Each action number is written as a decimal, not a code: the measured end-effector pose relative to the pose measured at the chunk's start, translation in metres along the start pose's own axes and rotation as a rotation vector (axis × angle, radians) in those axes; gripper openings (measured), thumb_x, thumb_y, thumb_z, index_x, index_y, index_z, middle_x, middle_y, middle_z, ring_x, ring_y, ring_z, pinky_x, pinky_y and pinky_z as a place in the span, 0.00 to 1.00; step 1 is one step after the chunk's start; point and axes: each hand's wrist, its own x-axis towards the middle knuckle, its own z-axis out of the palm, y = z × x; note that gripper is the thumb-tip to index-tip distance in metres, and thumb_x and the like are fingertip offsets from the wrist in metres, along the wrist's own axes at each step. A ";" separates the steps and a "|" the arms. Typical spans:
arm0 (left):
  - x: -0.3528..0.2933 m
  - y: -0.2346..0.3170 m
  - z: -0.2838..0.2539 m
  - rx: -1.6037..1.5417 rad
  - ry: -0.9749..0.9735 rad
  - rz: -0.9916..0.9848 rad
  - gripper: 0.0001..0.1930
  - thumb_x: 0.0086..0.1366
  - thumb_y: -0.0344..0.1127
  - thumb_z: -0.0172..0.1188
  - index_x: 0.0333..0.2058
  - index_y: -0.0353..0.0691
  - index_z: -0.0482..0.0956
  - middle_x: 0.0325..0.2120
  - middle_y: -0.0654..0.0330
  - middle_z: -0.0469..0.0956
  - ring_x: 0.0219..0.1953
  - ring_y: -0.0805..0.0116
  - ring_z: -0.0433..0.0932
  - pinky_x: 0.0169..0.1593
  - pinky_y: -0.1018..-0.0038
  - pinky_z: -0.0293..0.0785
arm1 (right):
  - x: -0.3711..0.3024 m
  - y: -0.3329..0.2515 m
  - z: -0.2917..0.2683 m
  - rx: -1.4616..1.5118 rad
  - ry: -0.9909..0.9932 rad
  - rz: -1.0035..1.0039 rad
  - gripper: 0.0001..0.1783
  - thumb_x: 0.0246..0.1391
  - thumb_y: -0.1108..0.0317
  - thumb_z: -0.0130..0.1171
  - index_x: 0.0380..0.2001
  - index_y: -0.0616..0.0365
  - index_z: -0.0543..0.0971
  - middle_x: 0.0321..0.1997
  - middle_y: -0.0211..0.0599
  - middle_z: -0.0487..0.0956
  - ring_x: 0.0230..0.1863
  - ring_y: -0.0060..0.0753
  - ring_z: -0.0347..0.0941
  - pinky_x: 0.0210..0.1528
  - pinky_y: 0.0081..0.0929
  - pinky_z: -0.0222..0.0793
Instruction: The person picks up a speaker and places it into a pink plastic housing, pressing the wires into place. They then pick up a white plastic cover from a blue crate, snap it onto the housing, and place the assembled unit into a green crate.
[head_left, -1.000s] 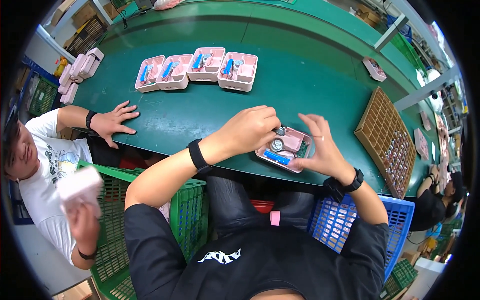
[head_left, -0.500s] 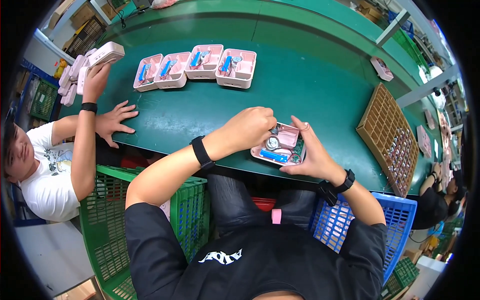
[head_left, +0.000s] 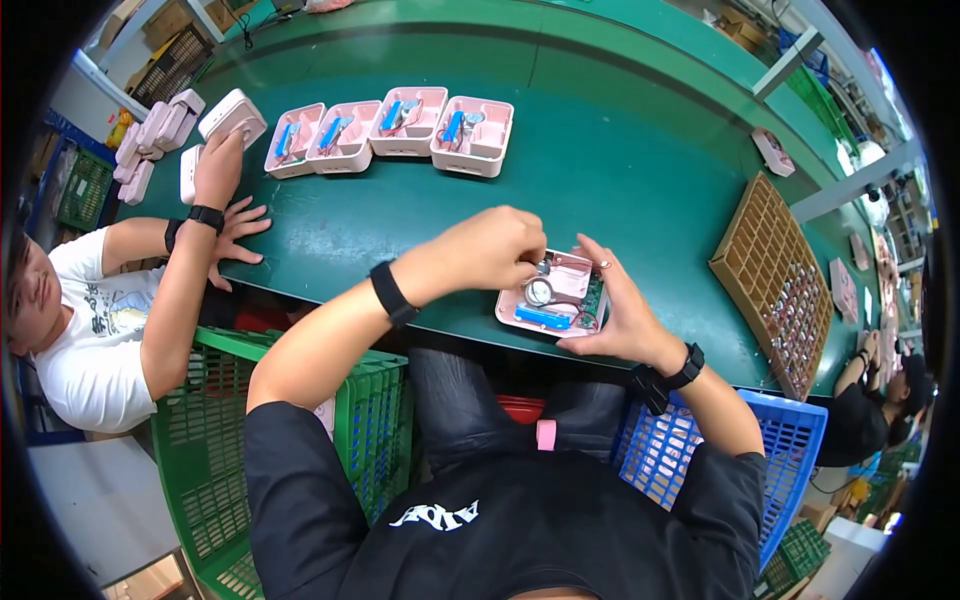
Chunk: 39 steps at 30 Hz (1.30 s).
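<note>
Right hand (head_left: 625, 318) cradles open pink plastic casing (head_left: 553, 297) at green table (head_left: 620, 180) edge, fingers curled round its side. Left hand (head_left: 490, 248) above it, fingertips pinched on small round silver part (head_left: 538, 291) inside. Best keep casing level, seat part squarely.

factory assy line | green bench (head_left: 420, 215) | pink open casings (head_left: 400, 125) | crates (head_left: 230, 440)
</note>
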 end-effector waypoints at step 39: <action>-0.007 0.050 0.027 0.281 0.136 0.293 0.25 0.48 0.53 0.79 0.39 0.43 0.86 0.48 0.58 0.76 0.56 0.58 0.72 0.53 0.60 0.68 | 0.005 -0.013 -0.061 -0.100 -0.039 -0.152 0.25 0.52 0.71 0.78 0.53 0.62 0.82 0.50 0.44 0.84 0.53 0.42 0.81 0.53 0.34 0.76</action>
